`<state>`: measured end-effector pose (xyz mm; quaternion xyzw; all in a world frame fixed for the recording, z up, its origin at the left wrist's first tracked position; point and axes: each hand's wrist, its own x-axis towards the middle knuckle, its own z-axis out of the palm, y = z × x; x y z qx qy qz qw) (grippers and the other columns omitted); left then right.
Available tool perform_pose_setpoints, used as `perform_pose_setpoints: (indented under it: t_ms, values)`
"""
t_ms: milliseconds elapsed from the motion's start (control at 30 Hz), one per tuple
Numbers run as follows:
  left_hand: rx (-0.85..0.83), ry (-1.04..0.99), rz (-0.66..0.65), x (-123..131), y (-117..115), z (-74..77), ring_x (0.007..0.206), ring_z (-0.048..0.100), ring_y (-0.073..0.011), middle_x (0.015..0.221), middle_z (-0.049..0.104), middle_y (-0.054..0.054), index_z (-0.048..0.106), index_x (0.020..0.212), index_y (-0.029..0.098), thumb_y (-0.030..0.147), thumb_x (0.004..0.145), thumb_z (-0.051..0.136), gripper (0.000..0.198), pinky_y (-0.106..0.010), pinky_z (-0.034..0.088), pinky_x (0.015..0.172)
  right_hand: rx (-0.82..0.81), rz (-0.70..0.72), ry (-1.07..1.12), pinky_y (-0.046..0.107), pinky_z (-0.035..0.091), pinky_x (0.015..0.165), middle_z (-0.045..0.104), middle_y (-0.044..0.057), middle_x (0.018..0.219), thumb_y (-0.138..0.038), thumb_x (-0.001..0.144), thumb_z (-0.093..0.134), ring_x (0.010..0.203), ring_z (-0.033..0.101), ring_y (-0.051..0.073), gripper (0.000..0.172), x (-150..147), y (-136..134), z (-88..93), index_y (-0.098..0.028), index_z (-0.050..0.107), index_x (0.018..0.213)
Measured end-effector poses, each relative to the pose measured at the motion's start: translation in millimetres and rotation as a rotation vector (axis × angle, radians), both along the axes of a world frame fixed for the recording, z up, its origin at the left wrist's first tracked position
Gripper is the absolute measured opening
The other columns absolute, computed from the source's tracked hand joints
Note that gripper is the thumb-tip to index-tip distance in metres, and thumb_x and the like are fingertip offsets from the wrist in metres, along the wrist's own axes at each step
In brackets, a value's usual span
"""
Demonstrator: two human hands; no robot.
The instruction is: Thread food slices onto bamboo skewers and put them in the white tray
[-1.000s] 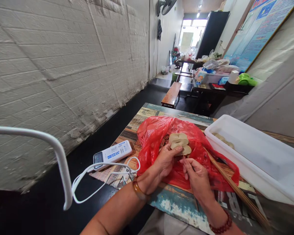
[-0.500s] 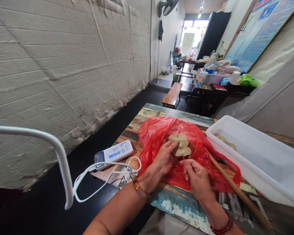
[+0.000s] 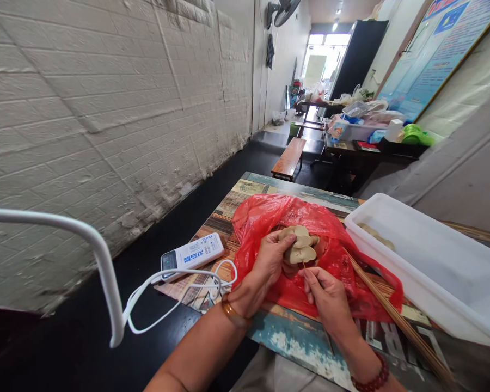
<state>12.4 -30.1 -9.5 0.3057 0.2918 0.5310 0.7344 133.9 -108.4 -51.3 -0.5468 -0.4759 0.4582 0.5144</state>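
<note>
Pale, round, flat food slices (image 3: pixel 301 254) are threaded on a thin skewer (image 3: pixel 304 265). My left hand (image 3: pixel 271 261) is closed on the slices, its thumb on top of them. Below, my right hand (image 3: pixel 324 294) pinches the skewer, whose lower end runs out under the palm. Both hands are over a crumpled red plastic bag (image 3: pixel 261 218), which lies open with more slices partly visible inside. To the right of the bag, a bundle of bamboo skewers (image 3: pixel 386 305) lies slanting across the table.
A white plastic tub (image 3: pixel 424 261) with some slices in it stands at the right of the patterned table (image 3: pixel 286 337). On the left lie a white power bank (image 3: pixel 194 255) and its looped cable (image 3: pixel 167 321). A bench (image 3: pixel 289 157) and a cluttered table (image 3: pixel 363 144) are beyond.
My left hand has shifted its grip on the slices, and another slice now shows under its thumb at the left. My right hand keeps its pinch on the skewer.
</note>
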Motion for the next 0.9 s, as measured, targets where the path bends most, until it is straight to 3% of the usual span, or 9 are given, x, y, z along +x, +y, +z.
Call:
perform_pose_setpoints:
  t_ms: [200,333,900]
  values:
    - [0.050,-0.025,-0.018,-4,-1,6.5,0.075,0.064,-0.0180,0.091,0.069,-0.008,0.066,0.101,0.013,0.028,0.065,0.076,0.040,-0.029,0.051,0.068,0.007,0.008,0.010,0.021,0.032,0.044,0.049,-0.005,0.057,-0.044,0.085,0.056,0.043,0.044,0.008,0.027,1,0,-1.1,-0.018,0.063,0.083]
    - [0.021,-0.016,-0.079,-7,-1,10.9,0.069,0.064,-0.0171,0.084,0.070,-0.009,0.068,0.093,0.010,0.030,0.064,0.077,0.037,-0.028,0.050,0.065,0.009,0.015,0.004,0.021,0.030,0.043,0.048,-0.005,0.056,-0.045,0.085,0.056,0.042,0.042,0.008,0.029,0,-1,1.4,-0.017,0.063,0.080]
    - [0.022,0.113,-0.052,1,-4,1.2,0.055,0.059,-0.0141,0.071,0.067,-0.007,0.070,0.089,0.009,0.040,0.059,0.078,0.044,-0.025,0.044,0.053,0.006,-0.001,0.003,0.021,0.031,0.042,0.050,-0.005,0.056,-0.047,0.083,0.057,0.042,0.044,0.008,0.031,0,0,3.9,-0.018,0.063,0.081]
